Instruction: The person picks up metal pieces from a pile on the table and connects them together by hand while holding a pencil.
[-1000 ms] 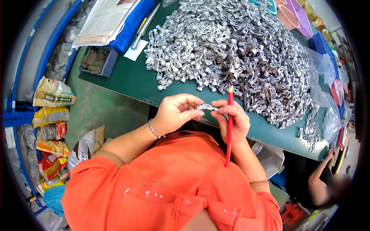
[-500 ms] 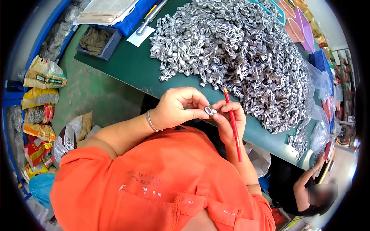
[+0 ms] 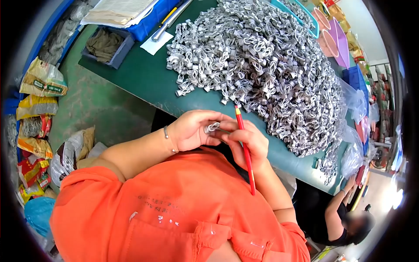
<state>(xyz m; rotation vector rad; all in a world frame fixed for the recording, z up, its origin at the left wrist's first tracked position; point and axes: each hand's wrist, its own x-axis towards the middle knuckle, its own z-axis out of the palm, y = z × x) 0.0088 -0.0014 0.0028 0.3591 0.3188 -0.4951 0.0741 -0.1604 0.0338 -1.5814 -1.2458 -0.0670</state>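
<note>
My left hand (image 3: 192, 129), with a bracelet at its wrist, is closed on a small grey metal piece (image 3: 212, 127) in front of my chest. The piece's looped end faces my other hand. My right hand (image 3: 248, 140) holds a red pencil (image 3: 245, 150) between its fingers, tip pointing up toward the pile. Its fingertips meet those of my left hand beside the piece. Just beyond both hands, a large heap of similar grey metal pieces (image 3: 262, 65) covers much of the green table (image 3: 144, 83).
At the back left are a blue bin with papers (image 3: 118, 13), a grey box with cloth (image 3: 104, 46) and a white slip with a metal tool (image 3: 157, 41). Pink baskets (image 3: 327, 43) and plastic bags (image 3: 351, 153) lie right. Another person (image 3: 336, 218) is at the lower right.
The metal piece has moved left and turned, and now sits deeper in my left hand's fingers. My right hand and the pencil have shifted left, closer against my left hand.
</note>
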